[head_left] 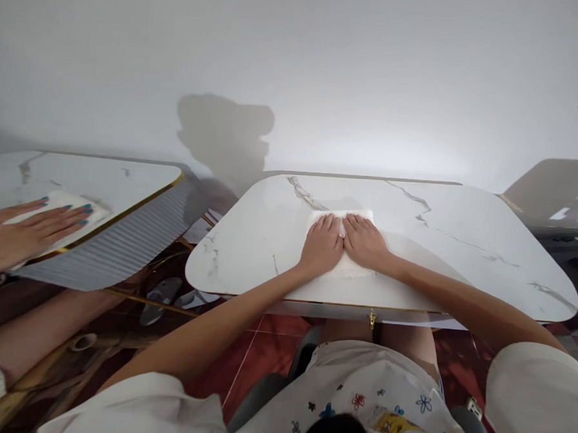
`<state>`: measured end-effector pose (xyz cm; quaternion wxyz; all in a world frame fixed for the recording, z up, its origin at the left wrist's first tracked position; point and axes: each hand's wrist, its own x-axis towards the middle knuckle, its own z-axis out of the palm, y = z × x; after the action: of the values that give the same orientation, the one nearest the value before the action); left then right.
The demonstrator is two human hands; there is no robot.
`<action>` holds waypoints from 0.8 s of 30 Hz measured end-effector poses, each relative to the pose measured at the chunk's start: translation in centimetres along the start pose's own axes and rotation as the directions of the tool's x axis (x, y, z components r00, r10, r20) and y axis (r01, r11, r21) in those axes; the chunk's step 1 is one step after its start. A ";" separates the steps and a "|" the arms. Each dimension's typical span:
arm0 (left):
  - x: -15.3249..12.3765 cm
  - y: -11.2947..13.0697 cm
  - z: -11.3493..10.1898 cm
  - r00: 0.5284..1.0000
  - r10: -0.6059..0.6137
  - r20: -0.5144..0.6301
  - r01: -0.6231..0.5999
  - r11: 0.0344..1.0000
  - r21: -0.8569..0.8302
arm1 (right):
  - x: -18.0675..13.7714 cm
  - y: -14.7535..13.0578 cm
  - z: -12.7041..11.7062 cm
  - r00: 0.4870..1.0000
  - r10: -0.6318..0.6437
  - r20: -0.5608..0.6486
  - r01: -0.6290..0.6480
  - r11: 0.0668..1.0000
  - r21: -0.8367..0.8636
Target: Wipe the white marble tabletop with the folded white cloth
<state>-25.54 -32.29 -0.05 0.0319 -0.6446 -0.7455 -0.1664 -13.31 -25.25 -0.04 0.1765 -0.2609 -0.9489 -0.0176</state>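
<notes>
A white cloth (348,266) lies flat near the middle of a white marble-patterned table (249,240). Pressed on its left part is my left hand (323,243), palm down with the fingers stretched forward. My right hand (363,242) rests beside it on the cloth, also palm down, its fingers pointing forward and left. The two hands touch or nearly touch at the thumbs. Neither is wrapped around anything. Parts of the cloth are hidden under both hands.
At the left, a co-worker's hands (51,226) lie on another white cloth (60,199) on a second marble-patterned table (145,180) with a ribbed side. A pale wall (325,76) stands right behind both tables. A gold knob (372,319) sits under the front edge.
</notes>
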 end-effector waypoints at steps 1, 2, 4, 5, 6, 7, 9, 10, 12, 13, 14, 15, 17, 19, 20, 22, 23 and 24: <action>-1.0 0.8 -0.4 0.999 -0.033 0.038 0.034 0.999 -0.027 | -1.2 -0.3 -0.4 1.000 -0.006 -0.001 0.006 1.000 0.008; -1.9 1.6 -0.7 0.995 -0.065 0.079 0.070 0.996 -0.061 | -2.4 -0.4 -0.9 1.000 -0.009 0.001 0.009 1.000 0.020; -3.4 3.3 -1.1 0.982 -0.111 0.155 0.133 0.981 -0.140 | -4.7 -0.3 -1.7 1.000 -0.011 0.017 0.011 0.999 0.050; -4.0 4.1 -1.2 0.975 -0.121 0.186 0.155 0.971 -0.181 | -5.9 -0.1 -2.2 1.000 -0.011 0.029 0.009 0.998 0.066; -4.4 5.0 -1.3 0.970 -0.125 0.210 0.171 0.961 -0.219 | -6.9 0.3 -2.5 0.999 -0.009 0.040 0.006 0.997 0.080; -4.7 5.8 -1.3 0.966 -0.124 0.228 0.182 0.950 -0.254 | -7.9 0.9 -2.8 0.999 -0.007 0.048 0.003 0.996 0.092; -4.6 7.5 -1.1 0.956 -0.118 0.268 0.201 0.931 -0.306 | -9.3 2.6 -3.2 0.998 -0.015 0.054 0.008 0.993 0.114; -4.2 8.3 -1.0 0.951 -0.117 0.288 0.210 0.924 -0.320 | -9.6 3.6 -3.3 0.998 -0.023 0.054 0.016 0.992 0.126; -2.6 9.8 -0.4 0.941 -0.122 0.315 0.227 0.919 -0.323 | -9.6 6.0 -3.4 0.998 -0.038 0.056 0.029 0.988 0.149; -1.6 10.5 -0.1 0.940 -0.127 0.316 0.231 0.920 -0.316 | -9.3 7.3 -3.4 0.997 -0.038 0.060 0.028 0.987 0.158; -0.3 11.0 0.3 0.943 -0.131 0.305 0.228 0.924 -0.308 | -8.7 8.6 -3.4 0.997 -0.030 0.066 0.019 0.986 0.164; 1.0 11.4 0.8 0.950 -0.132 0.284 0.219 0.928 -0.301 | -7.9 9.8 -3.4 0.997 -0.015 0.072 0.003 0.986 0.167; 4.0 11.7 1.8 0.966 -0.122 0.229 0.186 0.940 -0.286 | -6.1 12.2 -3.1 0.997 0.028 0.078 -0.041 0.985 0.168; 7.0 11.4 2.9 0.981 -0.096 0.167 0.137 0.956 -0.259 | -3.9 14.2 -2.6 0.994 0.082 0.072 -0.092 0.982 0.163; 8.5 11.1 3.4 0.987 -0.076 0.138 0.108 0.965 -0.238 | -2.8 15.1 -2.2 0.992 0.108 0.066 -0.117 0.980 0.158; 11.4 10.3 4.4 0.997 -0.023 0.080 0.038 0.982 -0.186 | -0.6 16.6 -1.4 0.987 0.154 0.053 -0.160 0.976 0.146; 12.7 9.8 4.8 0.998 0.007 0.055 0.002 0.987 -0.158 | 0.5 17.3 -1.0 0.984 0.174 0.047 -0.179 0.974 0.141; 14.0 9.3 5.2 0.999 0.037 0.035 -0.032 0.990 -0.134 | 1.6 17.9 -0.6 0.980 0.193 0.040 -0.196 0.971 0.139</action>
<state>-18.00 -16.47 0.65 -0.0224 -0.6612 -0.7219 -0.2029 -5.44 -9.06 0.01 0.1830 -0.3396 -0.9199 0.0709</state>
